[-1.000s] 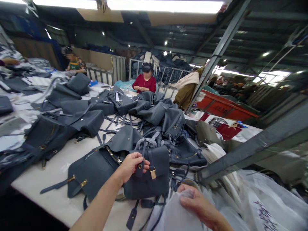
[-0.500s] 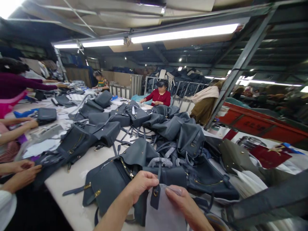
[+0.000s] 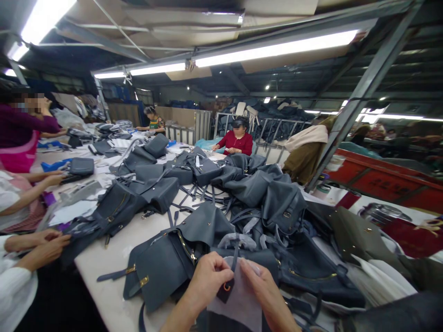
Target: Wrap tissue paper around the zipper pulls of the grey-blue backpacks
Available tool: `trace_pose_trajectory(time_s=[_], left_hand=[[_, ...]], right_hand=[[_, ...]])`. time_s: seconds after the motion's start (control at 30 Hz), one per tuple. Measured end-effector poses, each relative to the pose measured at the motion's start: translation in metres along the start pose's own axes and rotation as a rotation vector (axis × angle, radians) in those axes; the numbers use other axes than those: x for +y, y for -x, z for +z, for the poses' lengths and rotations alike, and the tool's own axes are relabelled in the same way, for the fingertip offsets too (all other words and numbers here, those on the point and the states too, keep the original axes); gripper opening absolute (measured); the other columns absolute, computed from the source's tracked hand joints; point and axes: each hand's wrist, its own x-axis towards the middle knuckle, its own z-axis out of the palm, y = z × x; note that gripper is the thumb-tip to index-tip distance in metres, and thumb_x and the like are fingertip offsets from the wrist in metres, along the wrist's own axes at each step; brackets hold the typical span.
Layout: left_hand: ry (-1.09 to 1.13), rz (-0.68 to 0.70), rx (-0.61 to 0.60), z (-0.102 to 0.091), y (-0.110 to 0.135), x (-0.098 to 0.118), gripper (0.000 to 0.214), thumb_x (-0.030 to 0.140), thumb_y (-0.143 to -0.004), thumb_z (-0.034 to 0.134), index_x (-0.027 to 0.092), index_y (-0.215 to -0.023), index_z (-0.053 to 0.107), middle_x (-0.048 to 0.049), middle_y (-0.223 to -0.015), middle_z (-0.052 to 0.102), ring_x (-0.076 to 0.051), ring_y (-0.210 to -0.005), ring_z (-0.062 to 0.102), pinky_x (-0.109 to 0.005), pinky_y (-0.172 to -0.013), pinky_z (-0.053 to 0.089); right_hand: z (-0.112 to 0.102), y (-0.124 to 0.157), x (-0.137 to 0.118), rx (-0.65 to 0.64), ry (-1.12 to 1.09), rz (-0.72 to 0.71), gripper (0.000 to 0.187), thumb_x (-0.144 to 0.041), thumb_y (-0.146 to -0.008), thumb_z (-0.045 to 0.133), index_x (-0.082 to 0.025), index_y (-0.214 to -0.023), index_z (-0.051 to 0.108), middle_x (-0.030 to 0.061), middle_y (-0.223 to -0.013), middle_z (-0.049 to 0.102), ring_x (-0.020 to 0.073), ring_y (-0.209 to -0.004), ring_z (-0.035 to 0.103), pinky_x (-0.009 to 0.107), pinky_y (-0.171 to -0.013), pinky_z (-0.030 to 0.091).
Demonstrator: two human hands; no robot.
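Observation:
My left hand (image 3: pixel 211 279) is closed, thumb and fingers pinched at the upper edge of a dark leather tag (image 3: pixel 224 295) with a gold-coloured ring. My right hand (image 3: pixel 265 286) pinches the top edge of a thin, whitish wrapping sheet (image 3: pixel 242 304), which hangs behind the tag. A narrow dark strap (image 3: pixel 236 256) runs up between the hands toward a handle wrapped in pale film (image 3: pixel 237 240). Just left lies a dark blue-grey bag (image 3: pixel 166 272) with a gold zip and buckles. Another zipped bag (image 3: pixel 311 272) lies to the right.
Many dark bags (image 3: pixel 249 184) are heaped across the white table (image 3: pixel 93 267). An olive bag (image 3: pixel 356 235) and a metal post (image 3: pixel 363 101) stand at right. Co-workers' hands (image 3: pixel 44 249) handle a bag at left. A person in red (image 3: pixel 238 140) sits across the table.
The view has shifted slightly left. My hands have come closer together over the tag, and the whitish sheet has risen. At far left, a person in purple has raised a hand to the head.

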Motion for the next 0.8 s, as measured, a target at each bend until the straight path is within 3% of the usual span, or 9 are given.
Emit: trace_pose_trajectory(time_s=[0.2,0.3,0.47,0.6,0.7,0.8], left_hand=[[-0.073,0.113,-0.006,-0.001,0.000,0.010,0.006,0.016,-0.064,0.060,0.016,-0.061,0.066,-0.0008,-0.075,0.060,-0.017,-0.076,0.056,-0.025,-0.072,0.040],[-0.043,0.102,-0.066,-0.008,-0.004,0.013,0.012,0.015,-0.067,0.055,0.016,-0.071,0.066,0.0015,-0.067,0.057,-0.013,-0.066,0.051,-0.024,-0.063,0.037],[0.095,0.016,-0.142,-0.023,-0.016,0.015,0.030,0.010,-0.055,0.060,0.016,-0.084,0.060,0.0076,-0.059,0.048,-0.009,-0.053,0.040,-0.020,-0.049,0.028],[0.177,-0.093,-0.086,-0.027,-0.019,0.013,0.019,0.030,-0.064,0.066,0.015,-0.073,0.059,0.0062,-0.055,0.047,-0.008,-0.047,0.039,-0.021,-0.045,0.030],[0.304,-0.090,-0.032,-0.026,-0.011,0.012,0.034,0.049,-0.070,0.066,0.016,-0.071,0.056,0.0047,-0.059,0.051,-0.010,-0.054,0.047,-0.022,-0.053,0.039],[0.423,-0.149,-0.174,-0.024,0.003,0.012,0.048,0.062,-0.073,0.062,0.015,-0.080,0.061,-0.0003,-0.069,0.061,-0.015,-0.066,0.057,-0.027,-0.066,0.047]], right_hand=[[0.005,-0.002,-0.014,-0.013,-0.129,-0.022,0.038,-0.050,-0.067,0.076,-0.015,-0.081,0.071,0.0014,-0.073,0.069,0.0189,-0.071,0.059,0.028,-0.067,0.045],[0.006,0.000,-0.015,0.018,-0.159,0.016,0.032,-0.046,-0.063,0.079,-0.017,-0.070,0.066,-0.0034,-0.060,0.060,0.0138,-0.059,0.052,0.025,-0.058,0.040],[0.002,0.001,-0.012,0.022,-0.107,0.029,0.036,-0.045,-0.061,0.080,-0.018,-0.065,0.057,-0.0065,-0.056,0.052,0.0108,-0.054,0.044,0.023,-0.054,0.033],[0.000,0.000,-0.011,-0.010,-0.109,0.040,0.033,-0.043,-0.065,0.078,-0.018,-0.069,0.059,-0.0061,-0.058,0.054,0.0115,-0.056,0.047,0.023,-0.055,0.034],[0.001,-0.001,-0.008,-0.026,-0.152,0.055,0.033,-0.044,-0.065,0.078,-0.017,-0.073,0.062,-0.0041,-0.062,0.060,0.0134,-0.059,0.053,0.024,-0.058,0.038],[0.002,-0.001,-0.006,-0.007,-0.220,0.071,0.035,-0.044,-0.063,0.080,-0.017,-0.076,0.062,-0.0032,-0.063,0.063,0.0153,-0.060,0.057,0.025,-0.060,0.041]])
